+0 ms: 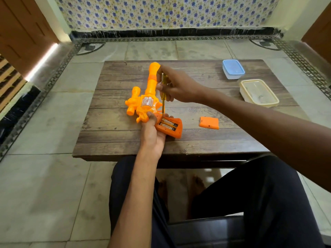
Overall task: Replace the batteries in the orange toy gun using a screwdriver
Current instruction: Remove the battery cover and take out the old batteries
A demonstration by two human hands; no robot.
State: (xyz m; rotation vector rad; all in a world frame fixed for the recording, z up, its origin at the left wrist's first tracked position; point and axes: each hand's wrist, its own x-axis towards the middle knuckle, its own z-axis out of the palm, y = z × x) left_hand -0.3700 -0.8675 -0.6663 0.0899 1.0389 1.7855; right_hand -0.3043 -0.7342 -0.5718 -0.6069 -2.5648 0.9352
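Two hands: both at work over the wooden table (197, 140), each closed round something.
Left hand (152, 131): palm up, it grips the handle of the orange toy gun (148, 97), thumb on top near the trigger and fingers curled underneath.
Right hand (177, 85): fingers and thumb are wrapped round the handle of the screwdriver (163, 97).
Screwdriver: yellow see-through handle, held nearly upright, tip down at the upper end of the open compartment (whether it touches a battery cannot be told).
Toy gun: at the middle of the table, barrel pointing away from the person, handle nearest them, battery compartment open and facing up.
Batteries (167, 124): two show side by side inside the handle.
Battery cover (209, 123): orange, flat on the wood to the right of the handle, apart from it.
Containers: blue-lidded box (233, 68) at the far right corner, cream box (259, 92) with a clear lid just nearer; both are well apart from the gun.
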